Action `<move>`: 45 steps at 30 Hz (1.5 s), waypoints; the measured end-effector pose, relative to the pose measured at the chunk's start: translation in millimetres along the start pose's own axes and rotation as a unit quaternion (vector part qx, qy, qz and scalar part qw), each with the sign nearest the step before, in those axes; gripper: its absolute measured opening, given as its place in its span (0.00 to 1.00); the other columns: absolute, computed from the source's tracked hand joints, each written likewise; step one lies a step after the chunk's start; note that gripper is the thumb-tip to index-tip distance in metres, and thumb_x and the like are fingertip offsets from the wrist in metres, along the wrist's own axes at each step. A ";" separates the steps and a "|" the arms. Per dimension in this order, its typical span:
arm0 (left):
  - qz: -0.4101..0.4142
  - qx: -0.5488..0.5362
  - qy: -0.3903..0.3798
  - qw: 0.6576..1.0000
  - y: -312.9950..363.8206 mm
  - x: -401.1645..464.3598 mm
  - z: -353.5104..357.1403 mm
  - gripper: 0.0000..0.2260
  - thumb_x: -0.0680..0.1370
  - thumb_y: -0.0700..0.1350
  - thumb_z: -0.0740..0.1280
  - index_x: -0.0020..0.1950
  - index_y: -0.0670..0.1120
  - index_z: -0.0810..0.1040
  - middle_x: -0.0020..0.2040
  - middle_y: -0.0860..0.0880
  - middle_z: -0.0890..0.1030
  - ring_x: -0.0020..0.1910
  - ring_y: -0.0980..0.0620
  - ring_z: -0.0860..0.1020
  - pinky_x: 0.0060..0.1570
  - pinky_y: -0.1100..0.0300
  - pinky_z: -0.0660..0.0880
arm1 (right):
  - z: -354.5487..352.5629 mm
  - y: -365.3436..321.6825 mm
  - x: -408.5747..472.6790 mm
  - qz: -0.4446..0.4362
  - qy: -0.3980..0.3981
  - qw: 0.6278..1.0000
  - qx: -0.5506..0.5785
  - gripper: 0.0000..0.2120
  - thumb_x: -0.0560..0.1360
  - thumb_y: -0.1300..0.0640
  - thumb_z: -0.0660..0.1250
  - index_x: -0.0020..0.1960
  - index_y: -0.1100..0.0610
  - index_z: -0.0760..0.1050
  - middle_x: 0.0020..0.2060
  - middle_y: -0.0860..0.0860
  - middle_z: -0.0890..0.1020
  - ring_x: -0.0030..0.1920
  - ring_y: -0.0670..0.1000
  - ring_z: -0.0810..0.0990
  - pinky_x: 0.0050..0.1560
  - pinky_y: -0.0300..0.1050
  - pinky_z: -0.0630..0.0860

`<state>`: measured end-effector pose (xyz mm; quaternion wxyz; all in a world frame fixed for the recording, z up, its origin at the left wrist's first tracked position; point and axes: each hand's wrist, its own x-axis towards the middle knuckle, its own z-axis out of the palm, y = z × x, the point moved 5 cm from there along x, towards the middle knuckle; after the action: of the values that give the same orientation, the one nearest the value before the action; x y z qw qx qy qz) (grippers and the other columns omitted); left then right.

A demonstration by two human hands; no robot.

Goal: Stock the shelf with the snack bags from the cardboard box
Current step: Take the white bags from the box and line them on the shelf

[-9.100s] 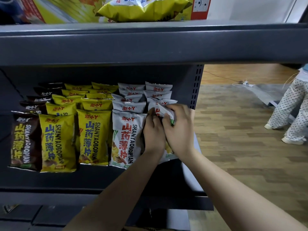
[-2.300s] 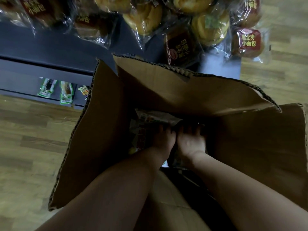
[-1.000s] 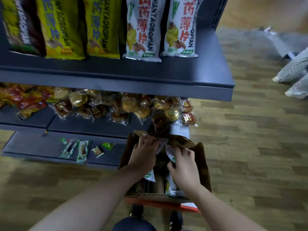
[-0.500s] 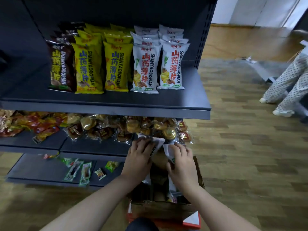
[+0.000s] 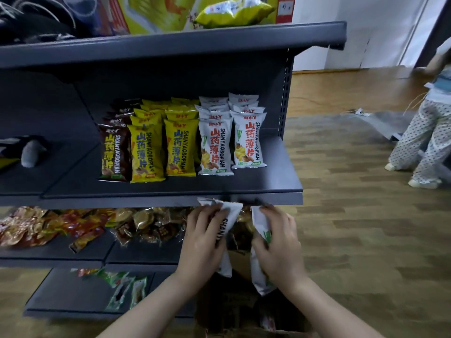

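Your left hand (image 5: 203, 236) and right hand (image 5: 277, 242) each grip a white snack bag (image 5: 228, 217), raised from the cardboard box (image 5: 244, 311) to just below the shelf's (image 5: 170, 189) front edge. Five rows already stand stocked; more bags seem left in the box. Wood floor (image 5: 366, 240) stretches beyond.

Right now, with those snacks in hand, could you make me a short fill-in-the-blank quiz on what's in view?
1. Each hand grips a ____ snack bag: left hand, right hand.
2. On the middle shelf, the front row runs brown, yellow, yellow, white, ____.
3. The held bags are just ____ that shelf's front edge.
4. The cardboard box sits on the ____.

Missing words: white; white; below; floor
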<state>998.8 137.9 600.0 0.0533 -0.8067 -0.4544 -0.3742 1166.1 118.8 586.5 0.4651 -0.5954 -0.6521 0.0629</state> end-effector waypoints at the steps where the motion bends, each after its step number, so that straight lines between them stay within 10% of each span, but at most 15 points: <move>1: 0.001 0.001 0.004 1.000 0.5 5.3 -2.6 0.24 0.69 0.36 0.72 0.63 0.46 0.71 0.63 0.47 0.72 0.61 0.44 0.68 0.61 0.53 0.67 | -3.7 -2.6 4.8 -0.004 0.010 1.000 -0.004 0.23 0.70 0.50 0.59 0.64 0.53 0.68 0.60 0.46 0.73 0.62 0.51 0.69 0.56 0.31 0.62; 28: 0.003 -0.012 0.087 0.996 -6.2 165.3 28.2 0.24 0.67 0.34 0.70 0.63 0.43 0.73 0.61 0.43 0.74 0.60 0.43 0.68 0.61 0.47 0.71 | -22.1 -8.8 149.9 0.007 0.091 0.986 -0.140 0.21 0.73 0.57 0.66 0.65 0.54 0.69 0.64 0.49 0.72 0.64 0.52 0.64 0.47 0.49 0.74; 45: -0.063 0.179 0.099 0.977 2.7 218.5 109.6 0.21 0.73 0.42 0.65 0.67 0.43 0.73 0.66 0.40 0.73 0.64 0.40 0.72 0.63 0.46 0.68 | -33.7 55.7 210.9 -0.007 0.044 0.995 -0.090 0.21 0.74 0.57 0.64 0.67 0.54 0.70 0.65 0.49 0.72 0.67 0.53 0.64 0.52 0.52 0.74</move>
<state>1128.8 334.4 664.9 0.2175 -0.7127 -0.5565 -0.3676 1258.9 294.8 682.1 0.4382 -0.6325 -0.6382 -0.0255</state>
